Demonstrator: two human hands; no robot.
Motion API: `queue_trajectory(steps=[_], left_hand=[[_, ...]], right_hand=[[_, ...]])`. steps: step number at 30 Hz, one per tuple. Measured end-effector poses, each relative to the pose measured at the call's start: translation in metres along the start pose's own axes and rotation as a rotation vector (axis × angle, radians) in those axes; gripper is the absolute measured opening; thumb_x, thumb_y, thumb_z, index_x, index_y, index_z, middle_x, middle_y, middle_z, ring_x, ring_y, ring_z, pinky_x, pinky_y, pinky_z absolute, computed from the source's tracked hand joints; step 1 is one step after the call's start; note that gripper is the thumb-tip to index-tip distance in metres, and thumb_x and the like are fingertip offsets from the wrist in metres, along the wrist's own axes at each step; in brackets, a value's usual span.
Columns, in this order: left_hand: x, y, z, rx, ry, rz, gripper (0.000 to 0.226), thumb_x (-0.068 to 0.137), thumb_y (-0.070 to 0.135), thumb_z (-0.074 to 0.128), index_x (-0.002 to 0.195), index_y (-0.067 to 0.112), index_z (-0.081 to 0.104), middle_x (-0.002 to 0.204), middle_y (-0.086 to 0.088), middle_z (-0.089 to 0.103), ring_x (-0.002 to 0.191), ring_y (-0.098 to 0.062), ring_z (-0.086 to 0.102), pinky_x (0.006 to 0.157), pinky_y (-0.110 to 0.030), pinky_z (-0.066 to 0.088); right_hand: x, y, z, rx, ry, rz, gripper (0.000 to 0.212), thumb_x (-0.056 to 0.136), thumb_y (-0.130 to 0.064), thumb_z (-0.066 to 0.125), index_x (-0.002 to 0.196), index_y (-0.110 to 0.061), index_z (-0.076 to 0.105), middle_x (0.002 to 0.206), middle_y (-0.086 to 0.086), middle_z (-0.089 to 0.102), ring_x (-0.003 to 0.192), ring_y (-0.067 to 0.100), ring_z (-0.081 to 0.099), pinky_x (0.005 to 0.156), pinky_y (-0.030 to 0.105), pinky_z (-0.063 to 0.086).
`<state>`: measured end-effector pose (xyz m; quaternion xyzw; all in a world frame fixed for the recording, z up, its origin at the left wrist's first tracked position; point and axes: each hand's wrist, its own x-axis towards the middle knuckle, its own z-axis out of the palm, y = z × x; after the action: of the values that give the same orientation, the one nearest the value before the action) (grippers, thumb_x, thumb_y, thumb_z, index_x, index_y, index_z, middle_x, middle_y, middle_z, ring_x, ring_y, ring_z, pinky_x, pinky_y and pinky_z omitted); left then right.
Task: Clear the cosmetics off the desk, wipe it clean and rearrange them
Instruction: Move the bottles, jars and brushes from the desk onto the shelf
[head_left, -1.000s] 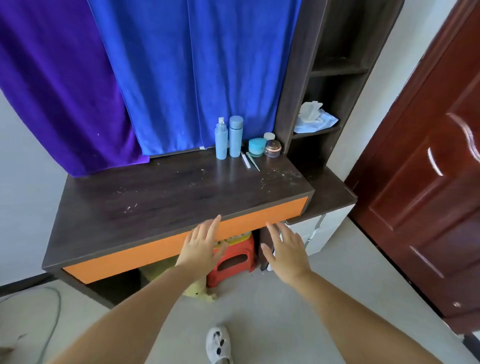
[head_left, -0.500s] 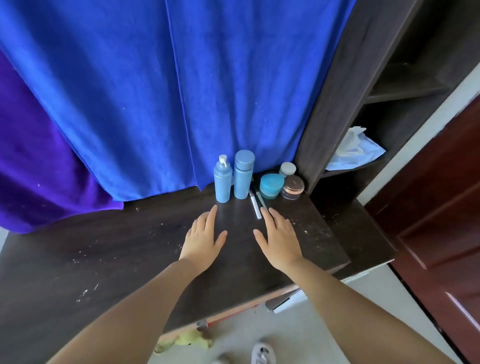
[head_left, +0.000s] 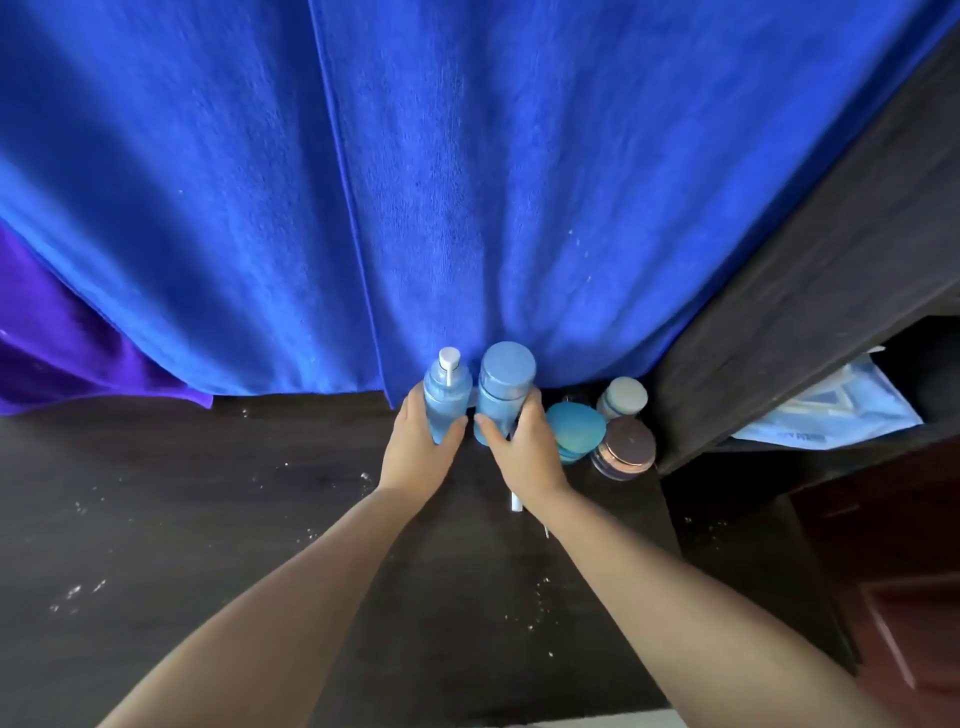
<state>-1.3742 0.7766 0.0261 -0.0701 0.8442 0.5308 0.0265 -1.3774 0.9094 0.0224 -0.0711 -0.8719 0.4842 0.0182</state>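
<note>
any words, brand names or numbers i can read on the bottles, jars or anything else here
None can be read.
Pump bottle in the left hand: no print shows.
Capped bottle in the right hand: no print shows.
Teal jar, copper-lid jar, small pale jar: lids plain.
Blue packet on the shelf: a dark line of print, too blurred to read.

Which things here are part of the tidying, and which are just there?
Job:
- pump bottle, in left hand
- capped bottle, in right hand
- teal jar
- brown-lidded jar
- small pale jar
- dusty desk

Just there:
- blue cloth
- purple cloth
</note>
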Motion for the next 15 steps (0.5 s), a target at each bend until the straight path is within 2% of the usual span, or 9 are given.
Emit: queue_trajectory(steps=[4,9,15], left_hand=[[-0.004,-0.002,0.001,-0.003,0.003,-0.007,0.037,0.084,0.024,0.059,0.117,0.022,0.042,0.111,0.002,0.058,0.099,-0.019,0.058,0.085,-0.035,0.047],[-0.027,0.005,-0.014,-0.034,0.017,-0.008,0.031,0.085,0.024,0.061,0.107,0.029,0.041,0.104,0.004,0.059,0.094,-0.018,0.06,0.083,-0.033,0.048],[-0.07,0.043,-0.037,-0.021,0.004,0.13,0.03,0.084,0.024,0.062,0.105,0.029,0.042,0.103,0.005,0.059,0.091,-0.019,0.061,0.083,-0.038,0.05]], right_hand=[[0.002,0.001,-0.004,0.017,-0.009,-0.039,0.051,0.081,-0.024,0.069,0.121,-0.006,0.043,0.116,0.011,0.059,0.105,0.024,0.056,0.077,0.022,0.037],[-0.014,-0.015,-0.014,0.119,0.047,-0.06,0.044,0.081,-0.026,0.069,0.114,-0.013,0.044,0.107,0.007,0.061,0.099,0.022,0.059,0.085,0.035,0.049],[-0.061,-0.039,-0.057,0.167,0.16,-0.135,0.041,0.08,-0.031,0.069,0.11,-0.017,0.045,0.103,0.003,0.061,0.097,0.021,0.059,0.086,0.038,0.049]])
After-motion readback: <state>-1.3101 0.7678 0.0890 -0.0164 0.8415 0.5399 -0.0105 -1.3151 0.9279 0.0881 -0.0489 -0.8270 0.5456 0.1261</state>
